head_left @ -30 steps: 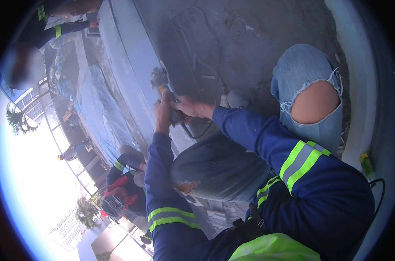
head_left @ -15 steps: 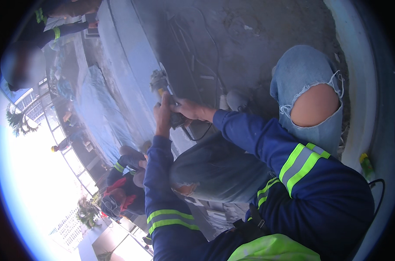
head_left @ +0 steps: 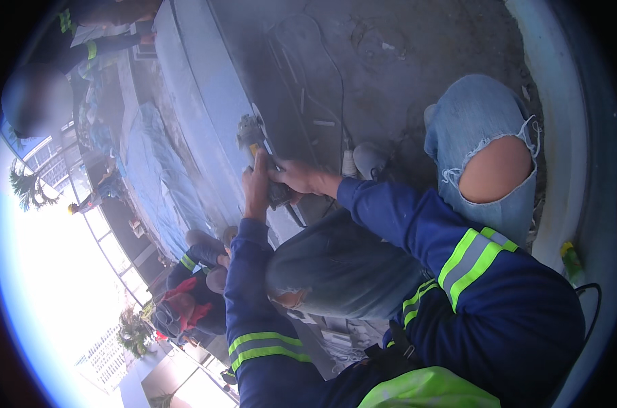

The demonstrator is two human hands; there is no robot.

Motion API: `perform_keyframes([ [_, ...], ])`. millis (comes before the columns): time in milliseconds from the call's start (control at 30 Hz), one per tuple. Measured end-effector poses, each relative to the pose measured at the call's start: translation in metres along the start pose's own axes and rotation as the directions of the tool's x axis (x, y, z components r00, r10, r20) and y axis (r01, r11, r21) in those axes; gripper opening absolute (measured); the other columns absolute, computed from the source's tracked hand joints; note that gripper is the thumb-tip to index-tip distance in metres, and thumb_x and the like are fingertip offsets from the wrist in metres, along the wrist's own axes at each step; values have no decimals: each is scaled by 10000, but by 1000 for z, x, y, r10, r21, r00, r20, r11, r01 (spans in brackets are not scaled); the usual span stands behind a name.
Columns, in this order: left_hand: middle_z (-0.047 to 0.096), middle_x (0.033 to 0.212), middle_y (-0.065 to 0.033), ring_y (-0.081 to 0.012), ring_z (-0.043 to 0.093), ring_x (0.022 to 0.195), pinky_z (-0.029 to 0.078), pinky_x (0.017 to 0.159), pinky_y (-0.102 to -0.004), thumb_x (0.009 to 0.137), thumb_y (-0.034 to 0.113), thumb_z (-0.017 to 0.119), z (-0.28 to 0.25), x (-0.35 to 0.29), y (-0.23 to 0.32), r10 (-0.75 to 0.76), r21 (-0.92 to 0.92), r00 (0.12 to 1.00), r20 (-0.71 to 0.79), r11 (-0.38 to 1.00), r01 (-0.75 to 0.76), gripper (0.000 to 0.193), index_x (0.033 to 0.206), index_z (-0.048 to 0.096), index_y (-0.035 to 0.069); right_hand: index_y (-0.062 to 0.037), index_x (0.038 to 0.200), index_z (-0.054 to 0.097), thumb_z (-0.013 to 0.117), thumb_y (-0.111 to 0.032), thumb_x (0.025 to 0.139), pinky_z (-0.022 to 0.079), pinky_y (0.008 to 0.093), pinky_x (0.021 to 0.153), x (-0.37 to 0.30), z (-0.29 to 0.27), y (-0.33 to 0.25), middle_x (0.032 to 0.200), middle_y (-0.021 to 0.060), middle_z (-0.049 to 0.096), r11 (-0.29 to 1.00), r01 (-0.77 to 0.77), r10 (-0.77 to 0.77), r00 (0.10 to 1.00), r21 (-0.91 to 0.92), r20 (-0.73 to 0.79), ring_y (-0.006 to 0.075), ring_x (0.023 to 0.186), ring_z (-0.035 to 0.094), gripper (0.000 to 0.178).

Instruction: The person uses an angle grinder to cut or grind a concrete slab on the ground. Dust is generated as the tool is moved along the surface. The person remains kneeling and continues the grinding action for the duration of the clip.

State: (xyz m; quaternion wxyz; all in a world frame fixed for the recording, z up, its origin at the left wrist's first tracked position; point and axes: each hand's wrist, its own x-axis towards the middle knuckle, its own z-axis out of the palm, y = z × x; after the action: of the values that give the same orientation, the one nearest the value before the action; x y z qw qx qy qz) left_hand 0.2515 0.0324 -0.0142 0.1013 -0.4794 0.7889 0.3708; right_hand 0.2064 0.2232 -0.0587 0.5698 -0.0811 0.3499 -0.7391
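Note:
An angle grinder (head_left: 279, 194) with a grey head and a yellow band is held in both hands. My left hand (head_left: 255, 185) is wrapped round its body close behind the head. My right hand (head_left: 298, 177) grips the same body from the right side, its fingers partly hidden. The grinder's head lies at the edge of a long pale slab (head_left: 216, 75), in hazy dust; whether the disc touches the slab I cannot tell. A dark cord leaves the tool's rear end near my bent leg.
Dusty concrete floor (head_left: 403, 102) with a loose cable (head_left: 329, 58) spreads to the right. A crumpled pale sheet (head_left: 162, 170) covers the area left of the slab. Co-workers are at the upper left and lower left (head_left: 186, 306). A green bottle (head_left: 572, 262) stands by the right-hand curb.
Both hands and the grinder have shifted very slightly downward in the picture, still gripping. At lower left the co-worker's head has moved, and a distant person in a yellow helmet appears higher.

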Motion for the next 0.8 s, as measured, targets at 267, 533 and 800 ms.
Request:
perform_keyframes([
  [267, 766, 1170, -244, -300, 763, 1074, 605, 909, -416, 1005, 676, 742, 4, 8, 2, -23, -34, 1000, -3, 999, 23, 903, 1287, 715, -181, -144, 1739, 360, 555, -471, 1163, 737, 415, 676, 10, -4, -1, 1377, 195, 697, 999, 8, -10, 999, -40, -33, 265, 1054, 785, 691],
  [533, 749, 1179, -239, -299, 762, 1056, 621, 880, -413, 1019, 636, 748, 6, 1, 12, -5, 0, 1000, -24, 1000, 5, 871, 1319, 678, -178, -168, 1738, 363, 561, -491, 1152, 741, 430, 682, 9, -4, 2, 1362, 186, 706, 999, 17, -18, 1000, -31, -20, 287, 1081, 787, 698],
  [800, 749, 1207, -273, -323, 760, 1093, 612, 920, -426, 1009, 646, 744, 4, -4, 10, -17, 8, 1000, -17, 1000, 18, 914, 1334, 671, -204, -134, 1763, 324, 574, -455, 1164, 721, 388, 652, 2, -3, 1, 1386, 185, 692, 1000, -14, 14, 1000, 9, 4, 231, 966, 787, 725],
])
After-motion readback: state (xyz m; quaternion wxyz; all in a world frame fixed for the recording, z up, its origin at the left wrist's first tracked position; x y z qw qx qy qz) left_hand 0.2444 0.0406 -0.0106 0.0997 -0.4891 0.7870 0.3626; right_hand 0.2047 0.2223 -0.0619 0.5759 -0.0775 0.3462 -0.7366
